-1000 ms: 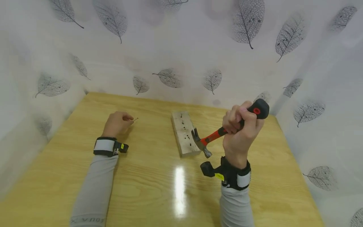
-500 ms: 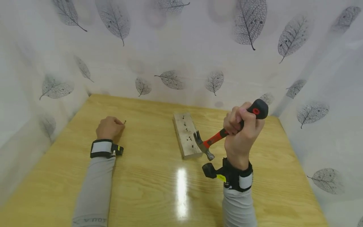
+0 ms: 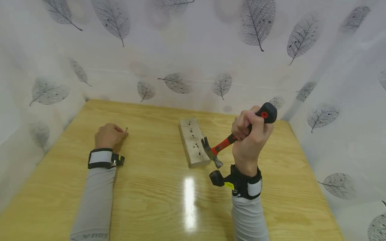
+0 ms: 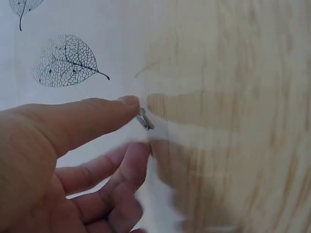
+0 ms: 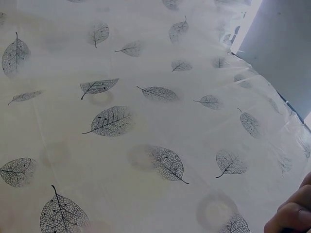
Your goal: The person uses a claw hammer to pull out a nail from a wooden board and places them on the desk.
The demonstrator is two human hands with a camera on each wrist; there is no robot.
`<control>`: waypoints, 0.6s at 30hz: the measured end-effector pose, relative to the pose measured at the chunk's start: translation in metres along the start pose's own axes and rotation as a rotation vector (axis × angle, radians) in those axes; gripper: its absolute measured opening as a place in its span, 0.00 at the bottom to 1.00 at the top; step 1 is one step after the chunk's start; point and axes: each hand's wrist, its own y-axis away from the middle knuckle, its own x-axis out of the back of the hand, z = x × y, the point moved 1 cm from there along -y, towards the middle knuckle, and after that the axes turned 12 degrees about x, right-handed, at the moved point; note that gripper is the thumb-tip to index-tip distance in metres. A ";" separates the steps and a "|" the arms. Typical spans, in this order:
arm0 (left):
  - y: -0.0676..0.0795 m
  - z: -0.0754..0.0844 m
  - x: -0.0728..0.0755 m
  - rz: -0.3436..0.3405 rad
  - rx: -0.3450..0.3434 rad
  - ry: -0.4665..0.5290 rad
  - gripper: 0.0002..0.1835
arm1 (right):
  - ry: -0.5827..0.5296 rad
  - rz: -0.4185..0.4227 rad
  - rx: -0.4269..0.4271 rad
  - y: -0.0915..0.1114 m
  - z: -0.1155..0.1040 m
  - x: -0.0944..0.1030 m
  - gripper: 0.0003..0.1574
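My left hand (image 3: 109,135) is at the left side of the table, pinching a small nail (image 3: 126,130) at its fingertips. In the left wrist view the nail (image 4: 145,119) shows at the tip of one finger, close to the wood surface, with the other fingers curled below. My right hand (image 3: 250,137) grips a claw hammer (image 3: 221,146) by its black and red handle. The hammer's steel head hangs down to the left, overlapping the near right edge of a pale wooden block (image 3: 188,142). Several dark nails or holes run along the block's top.
The yellow wood-grain table (image 3: 150,201) ends at a white wall covering (image 3: 193,43) printed with leaf shapes, which also rises on both sides. Each wrist carries a strap with a small black camera, such as the right one (image 3: 217,178).
My left hand has moved left, farther from the block, and the nail has turned from pointing right to standing more upright. My right hand holds the hammer in nearly the same place.
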 end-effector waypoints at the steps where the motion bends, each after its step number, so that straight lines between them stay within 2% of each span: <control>1: 0.001 0.003 0.001 0.022 -0.017 -0.003 0.26 | 0.005 0.006 0.008 0.000 0.000 0.000 0.17; 4: 0.007 0.017 0.003 0.070 -0.089 0.042 0.29 | 0.023 0.019 0.028 0.001 0.002 -0.001 0.17; 7: 0.014 0.038 -0.005 0.087 -0.228 0.111 0.27 | 0.055 0.014 0.037 0.004 0.008 -0.001 0.17; 11: 0.029 0.077 -0.027 0.004 -0.432 0.144 0.22 | 0.101 0.019 0.056 0.006 0.018 0.001 0.17; 14: 0.045 0.106 -0.047 -0.117 -0.559 0.137 0.23 | 0.126 0.042 0.086 0.009 0.026 0.003 0.17; 18: 0.062 0.128 -0.069 -0.201 -0.687 0.056 0.29 | 0.128 0.046 0.114 0.012 0.034 0.003 0.17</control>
